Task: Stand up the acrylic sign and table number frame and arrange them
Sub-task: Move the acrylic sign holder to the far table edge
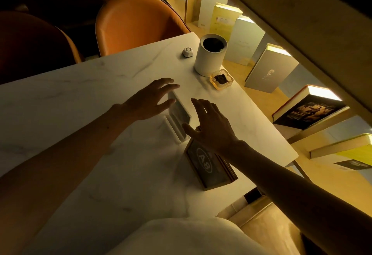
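- Marble table [100, 97]: carries everything; orange chairs at far side, book shelves along right edge.
- White cylindrical container [210, 55]: upright, far right on table; small white puck-like gadget [187, 52] just left of it, amber glass ashtray [221, 79] just near of it.
- Table number frame [209, 168]: wood-edged, marked "A8", near right part of table, seemingly face-up or leaning low; long axis running from near-right to far-left, far end tucked under right wrist.
- Acrylic sign [178, 114]: clear, mid-table between both hands, just far-left of frame; long axis roughly parallel to frame's; flat or tilted hard to tell in dim light, clear base slab visible at near end.
- Left hand [149, 99]: fingers spread and released, hovering at sign's left edge, contact unclear.
- Right hand [211, 126]: fingers spread, released, over sign's right side, holding nothing.
- Likely step: closing in on acrylic sign to stand it up.
- To do well: pinch both side edges, not printed face; tip up onto base slab, check for wobble before letting go; keep right wrist off frame; steer clear of ashtray.
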